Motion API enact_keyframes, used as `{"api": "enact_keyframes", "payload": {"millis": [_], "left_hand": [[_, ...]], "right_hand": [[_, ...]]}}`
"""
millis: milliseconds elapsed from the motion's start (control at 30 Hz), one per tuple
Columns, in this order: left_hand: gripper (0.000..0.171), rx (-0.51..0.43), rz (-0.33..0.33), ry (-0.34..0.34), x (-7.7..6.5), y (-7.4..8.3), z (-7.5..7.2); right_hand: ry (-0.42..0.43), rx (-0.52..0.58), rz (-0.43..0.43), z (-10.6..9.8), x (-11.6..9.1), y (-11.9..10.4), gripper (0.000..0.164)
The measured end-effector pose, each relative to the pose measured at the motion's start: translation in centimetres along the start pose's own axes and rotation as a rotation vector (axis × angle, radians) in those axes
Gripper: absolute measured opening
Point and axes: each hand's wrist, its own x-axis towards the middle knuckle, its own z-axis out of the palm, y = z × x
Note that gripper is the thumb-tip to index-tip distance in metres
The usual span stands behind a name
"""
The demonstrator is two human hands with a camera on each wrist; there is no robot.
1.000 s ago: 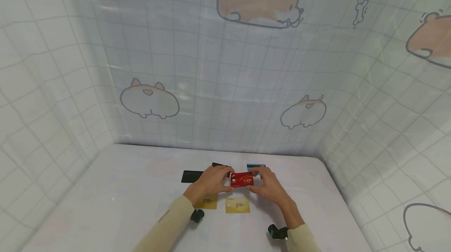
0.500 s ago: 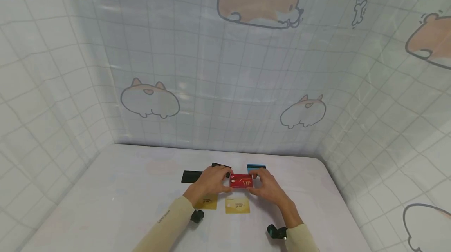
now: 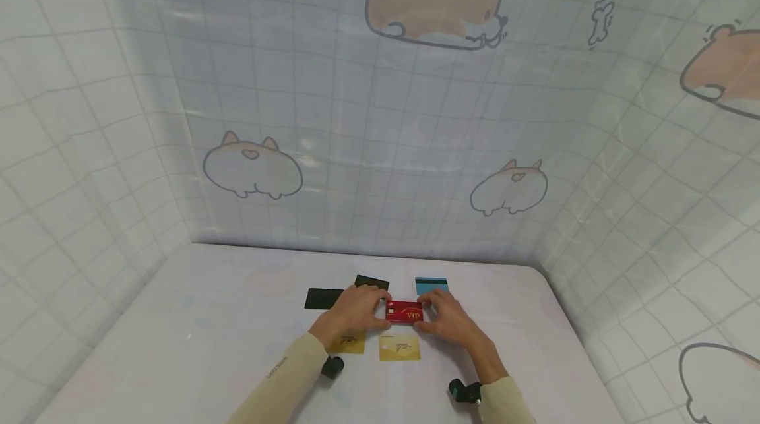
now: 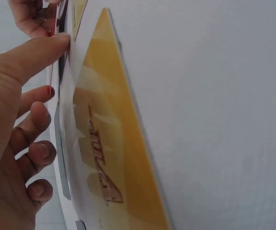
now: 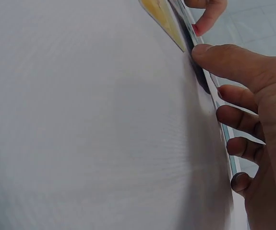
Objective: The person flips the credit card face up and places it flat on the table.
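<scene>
A red card marked VIP (image 3: 404, 312) is held level between both hands in the head view. My left hand (image 3: 356, 310) pinches its left end with thumb and index finger. On the right end, my right hand (image 3: 449, 320) pinches with thumb and index finger too. The other fingers of each hand curl loosely, as the left wrist and right wrist views show. Whether the card touches the table cannot be told. Nearer the person lie two yellow cards, one in full view (image 3: 400, 347) and another (image 4: 114, 143) partly behind the left wrist in the head view.
Behind the left hand lie two black cards, one on the left (image 3: 322, 299) and one farther back (image 3: 372, 281). A blue card with a dark stripe (image 3: 431, 285) lies behind the right hand. White patterned sheeting (image 3: 380, 213) encloses the white table (image 3: 237, 318) at back and sides.
Both hands have brought the red card a little toward the person and slightly left. More of the blue card shows behind the right hand. The other cards stay put.
</scene>
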Motion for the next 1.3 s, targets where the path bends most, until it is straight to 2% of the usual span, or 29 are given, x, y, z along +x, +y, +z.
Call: {"api": "enact_keyframes", "payload": {"millis": [800, 1300], "left_hand": [[0.057, 0.024, 0.006, -0.010, -0.1, 0.4, 0.0], [0.059, 0.041, 0.004, -0.011, 1.2, -0.4, 0.1]], "right_hand": [[-0.023, -0.076, 0.018, -0.3, -0.2, -0.2, 0.052], [-0.019, -0.082, 0.009, -0.2, 1.0, 0.2, 0.052]]}}
